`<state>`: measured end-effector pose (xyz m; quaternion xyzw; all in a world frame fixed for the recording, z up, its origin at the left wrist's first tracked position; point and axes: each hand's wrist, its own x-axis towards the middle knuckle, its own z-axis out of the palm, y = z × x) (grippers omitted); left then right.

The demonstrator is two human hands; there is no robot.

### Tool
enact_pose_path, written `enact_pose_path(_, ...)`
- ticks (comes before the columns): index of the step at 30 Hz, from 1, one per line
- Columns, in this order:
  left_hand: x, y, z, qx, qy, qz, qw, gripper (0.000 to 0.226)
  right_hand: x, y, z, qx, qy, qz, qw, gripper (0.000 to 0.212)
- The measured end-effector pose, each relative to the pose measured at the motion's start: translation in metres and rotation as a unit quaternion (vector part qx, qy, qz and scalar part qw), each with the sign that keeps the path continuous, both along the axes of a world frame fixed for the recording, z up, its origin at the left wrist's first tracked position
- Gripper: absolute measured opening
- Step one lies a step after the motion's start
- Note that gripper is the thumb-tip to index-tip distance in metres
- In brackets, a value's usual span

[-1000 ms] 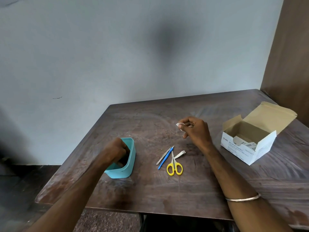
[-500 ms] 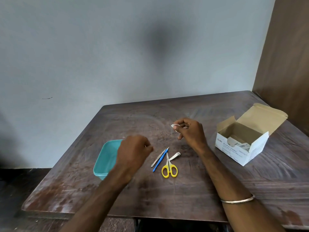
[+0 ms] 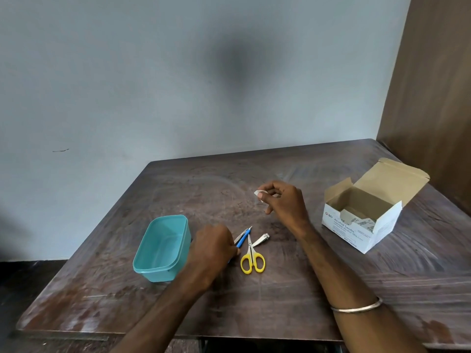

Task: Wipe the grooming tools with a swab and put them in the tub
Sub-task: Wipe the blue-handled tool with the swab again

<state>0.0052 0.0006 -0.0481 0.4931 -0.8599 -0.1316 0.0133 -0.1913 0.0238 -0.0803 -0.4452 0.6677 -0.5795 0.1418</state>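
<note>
Left hand: the left hand (image 3: 212, 247) is down on the table (image 3: 293, 296) just right of the tub, knuckles toward the camera; its fingertips reach the near ends of the blue tool and the metal file, but the back of the hand hides them — I cannot tell whether they grip either one.
Right hand: the right hand (image 3: 284, 202) is raised above the table farther back, fingers curled, thumb and fingertips pinching a small white swab (image 3: 260, 193); only a corner of it shows.
Tub: the teal tub (image 3: 163, 247) sits upright left of the tools; what shows of its inside holds nothing, and the near wall hides part of the floor.
Tools: a blue tool (image 3: 244, 238) and a thin metal file (image 3: 240, 236) lie side by side, near ends covered by the left hand; yellow-handled scissors (image 3: 252, 256) lie just right of them, blades pointing away; a nail clipper (image 3: 261, 239) lies beside the blades.
Box: an open swab box (image 3: 362, 225) stands at the right with its lid flap up — packets inside partly visible, most print too small to read.
Wrist: a thin metal bangle (image 3: 356, 307) circles the right forearm.
</note>
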Motion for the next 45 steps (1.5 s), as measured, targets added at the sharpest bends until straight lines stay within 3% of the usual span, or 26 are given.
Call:
enact_pose_path(3, 0.0, -0.001, 0.001, -0.019, 0.012, 0.001, 1.0, 0.019, 0.0, 0.0, 0.001, -0.019, -0.046, 0.011, 0.999, 0.008)
enact_pose_path(14, -0.01, -0.012, 0.011, -0.048, 0.196, 0.022, 0.979, 0.012, 0.002, 0.003, 0.009, -0.014, -0.254, 0.107, 0.961, 0.009)
enact_pose_path(26, -0.028, -0.031, 0.001, -0.017, 0.237, -0.014, 0.971, 0.011, -0.001, 0.003, 0.011, -0.061, -0.256, 0.092, 0.96, 0.015)
enact_pose_path(31, -0.041, -0.037, -0.005, 0.075, 0.378, -0.014, 0.922, 0.02, 0.001, 0.003, 0.012, -0.079, -0.255, 0.078, 0.961, 0.018)
enact_pose_path(35, -0.054, -0.043, -0.006, 0.096, 0.445, -0.033, 0.89, 0.011, 0.003, 0.0, 0.011, -0.08, -0.248, 0.076, 0.962, 0.013)
enact_pose_path(41, -0.06, -0.049, -0.017, 0.097, 0.494, -0.053, 0.863, 0.018, 0.001, -0.003, 0.008, -0.091, -0.205, 0.043, 0.974, 0.009)
enact_pose_path(45, -0.057, -0.052, -0.024, 0.064, 0.495, -0.061, 0.864, 0.016, 0.005, -0.006, 0.006, -0.108, -0.209, 0.035, 0.971, 0.005)
